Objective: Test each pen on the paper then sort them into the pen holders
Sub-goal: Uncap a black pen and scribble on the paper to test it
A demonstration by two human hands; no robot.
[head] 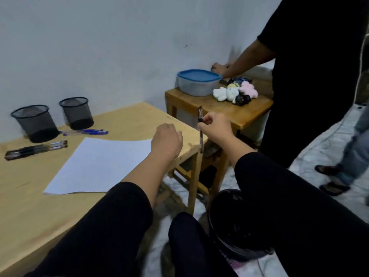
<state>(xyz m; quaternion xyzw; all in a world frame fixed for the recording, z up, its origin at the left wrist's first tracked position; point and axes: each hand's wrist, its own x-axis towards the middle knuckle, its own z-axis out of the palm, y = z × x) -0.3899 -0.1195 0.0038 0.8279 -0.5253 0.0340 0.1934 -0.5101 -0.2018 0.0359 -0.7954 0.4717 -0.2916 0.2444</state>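
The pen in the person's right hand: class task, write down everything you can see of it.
The pen is slim with a dark body and a dark cap or end at the top. It stands nearly upright in the air, just past the right edge of the wooden table, not touching the paper. The right hand pinches it near the upper middle; the left hand is closed beside it, apart. Motion blur hides finer detail.

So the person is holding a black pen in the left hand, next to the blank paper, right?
Not quite. The head view shows the black pen pinched upright in the right hand, past the table's edge. The left hand is a closed fist holding no pen, at the corner of the blank paper.
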